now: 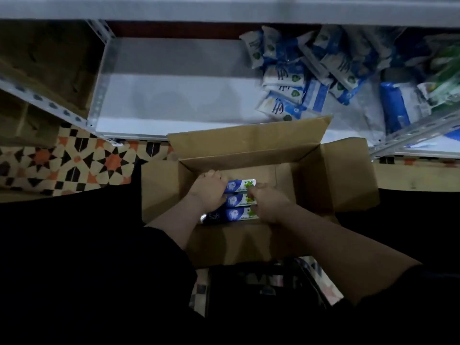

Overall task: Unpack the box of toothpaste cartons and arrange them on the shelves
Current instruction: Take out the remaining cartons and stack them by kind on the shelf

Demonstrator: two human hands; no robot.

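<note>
An open brown cardboard box (251, 150) stands on the floor in front of the shelf, its flaps folded outward. Inside lie three blue-and-white toothpaste cartons (236, 200) side by side. My left hand (209, 189) grips their left ends with curled fingers. At their right ends, my right hand (267, 204) curls over the cartons and covers them. The white bottom shelf (174, 100) lies just beyond the box, bare on its left half.
A heap of blue-and-white packets (298, 73) fills the shelf's right part, with green packs (445, 78) farther right. Perforated metal uprights (99, 78) frame the shelf. Patterned floor tiles (74, 165) show at left. Brown cardboard boxes (37, 70) stand at far left.
</note>
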